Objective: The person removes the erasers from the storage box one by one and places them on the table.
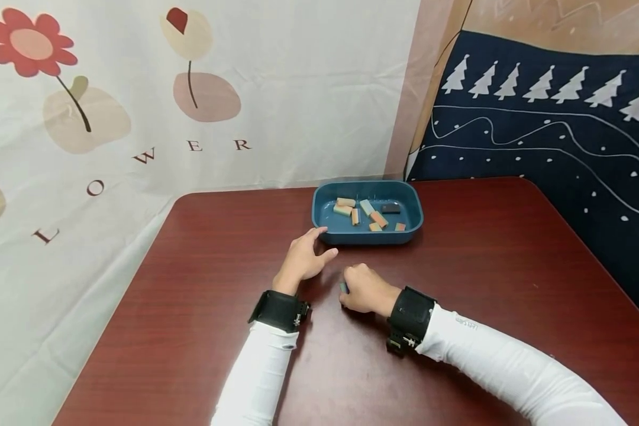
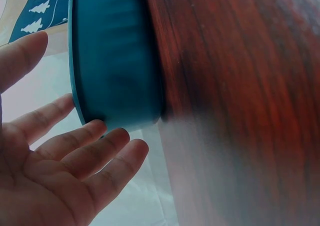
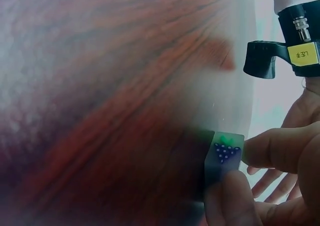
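Note:
My right hand (image 1: pixel 370 290) pinches a small block (image 3: pixel 225 153) between thumb and fingers, low over the table (image 1: pixel 202 307) or touching it; I cannot tell which. A purple grape picture with green leaves marks the pale end of the block. To its left, my left hand (image 1: pixel 300 259) reaches forward with fingers spread and fairly straight. Its fingertips are at the near left corner of a blue-green tray (image 1: pixel 370 238), and in the left wrist view they seem to touch the rim. Several small blocks (image 1: pixel 379 219) lie loose in the tray, most pale or orange, one dark (image 1: pixel 390 209).
The tray stands near the far edge of the reddish-brown table. Behind it hangs a white cloth (image 1: pixel 298 118) with flowers and letters. A navy cloth (image 1: pixel 516 130) with white trees hangs at the right. Both wrists wear black camera bands (image 1: pixel 412 313).

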The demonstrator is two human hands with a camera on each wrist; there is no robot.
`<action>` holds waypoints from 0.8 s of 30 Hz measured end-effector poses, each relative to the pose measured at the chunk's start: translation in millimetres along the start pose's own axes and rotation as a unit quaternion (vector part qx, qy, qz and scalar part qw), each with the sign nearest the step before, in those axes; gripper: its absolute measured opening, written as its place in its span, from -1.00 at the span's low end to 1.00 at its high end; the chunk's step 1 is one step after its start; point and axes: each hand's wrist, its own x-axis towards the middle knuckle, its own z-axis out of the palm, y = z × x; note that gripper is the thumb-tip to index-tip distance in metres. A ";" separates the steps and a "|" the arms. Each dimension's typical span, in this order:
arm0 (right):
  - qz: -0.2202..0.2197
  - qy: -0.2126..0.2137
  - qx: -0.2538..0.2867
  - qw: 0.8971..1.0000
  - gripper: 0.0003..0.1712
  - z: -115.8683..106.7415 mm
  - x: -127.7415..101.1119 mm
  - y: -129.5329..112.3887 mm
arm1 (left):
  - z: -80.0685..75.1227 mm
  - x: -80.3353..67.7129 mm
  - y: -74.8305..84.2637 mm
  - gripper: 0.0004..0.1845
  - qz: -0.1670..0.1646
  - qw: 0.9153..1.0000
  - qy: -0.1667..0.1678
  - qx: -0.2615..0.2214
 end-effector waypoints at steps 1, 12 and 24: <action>0.000 -0.001 0.002 1.000 -0.60 -0.9 -0.3 -0.1 | -0.5 0.0 0.4 -0.34 0.001 1.000 0.000 0.000; 0.001 -0.012 -0.009 1.000 -0.72 -3.5 -1.8 -5.3 | -1.8 -4.0 -1.9 -0.34 0.003 1.000 0.001 0.000; -0.121 0.099 -0.021 0.988 -0.66 -44.8 9.0 3.3 | -1.6 -4.6 -0.4 -0.34 0.014 1.000 0.009 0.008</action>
